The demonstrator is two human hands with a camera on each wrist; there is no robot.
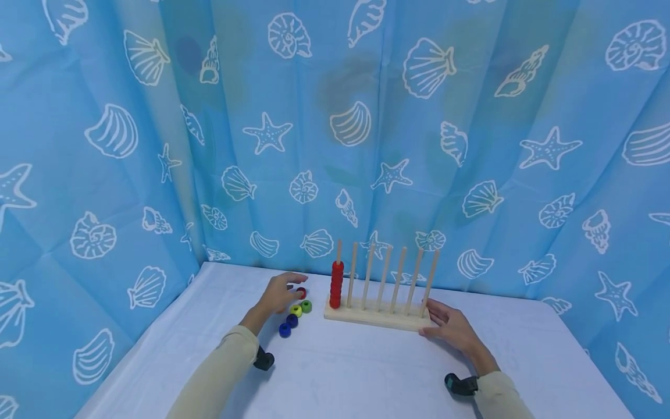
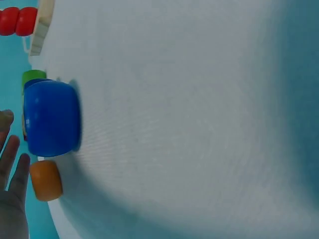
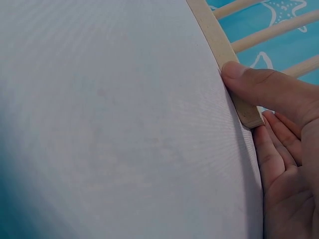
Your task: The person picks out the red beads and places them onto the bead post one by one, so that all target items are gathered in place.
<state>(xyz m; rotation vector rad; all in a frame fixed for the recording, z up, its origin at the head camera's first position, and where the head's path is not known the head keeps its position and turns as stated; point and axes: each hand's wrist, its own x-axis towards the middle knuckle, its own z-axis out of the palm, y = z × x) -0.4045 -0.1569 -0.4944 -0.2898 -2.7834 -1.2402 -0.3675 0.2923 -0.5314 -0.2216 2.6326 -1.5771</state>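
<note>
My left hand point(image 1: 280, 294) reaches over a small group of loose beads, its fingers spread around a red bead point(image 1: 302, 293); no grip on it shows. Beside that hand lie a green bead point(image 1: 306, 306), a yellow bead point(image 1: 296, 311), a dark blue bead point(image 1: 292, 320) and a blue bead point(image 1: 285, 330). An orange bead point(image 2: 46, 180) shows in the left wrist view. At the right end of a wooden bead-stacking rack point(image 1: 377, 316), my right hand point(image 1: 451, 329) grips the base, thumb in front and fingers behind. Red beads point(image 1: 337, 285) are stacked on the leftmost peg.
Several bare wooden pegs point(image 1: 384, 279) stand upright on the rack, right of the red stack. A white cloth point(image 1: 356, 372) covers the table. Behind and at both sides hangs a blue curtain point(image 1: 324, 151) with white shell and starfish prints.
</note>
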